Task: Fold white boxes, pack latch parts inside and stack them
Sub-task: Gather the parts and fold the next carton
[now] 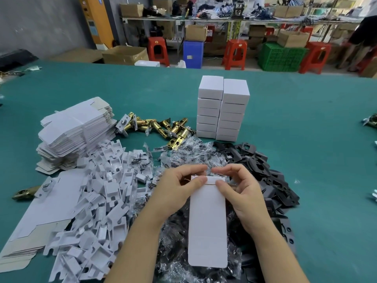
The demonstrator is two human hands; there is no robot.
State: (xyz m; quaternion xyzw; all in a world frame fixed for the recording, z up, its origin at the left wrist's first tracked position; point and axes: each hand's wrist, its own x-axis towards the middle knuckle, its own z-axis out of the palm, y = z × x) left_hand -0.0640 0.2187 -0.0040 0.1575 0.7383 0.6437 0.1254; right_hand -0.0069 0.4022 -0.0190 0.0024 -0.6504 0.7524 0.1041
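1. Box [207, 225]: one white carton, held above the table in front of the person, long side running away from the camera, near flap hanging open, far end being worked between both hands.
2. Left hand [179, 190]: grips the far left corner of the box, thumb on top, fingers curled round behind.
3. Right hand [238, 188]: pinches the far right corner of the box, thumb on the top face, fingers bent over the end flap.
4. Stacks [223, 109]: two columns of closed white boxes, side by side and touching, standing at mid-table beyond the hands.
5. Flat blanks [77, 129]: pile of unfolded white cartons, left of centre; more blanks [51, 203] lie flat near the left front edge.
6. Latches [159, 127]: brass bolt parts in a loose row between the flat blanks and the stacks; one more latch [26, 193] lies far left.
7. Inserts [102, 201]: heap of white card pieces, left of the hands.
8. Bags [183, 156]: clear packets of dark screws, under and beyond the hands.
9. Plates [265, 172]: black pieces heaped right of the hands.
10. Table [316, 139]: green surface.
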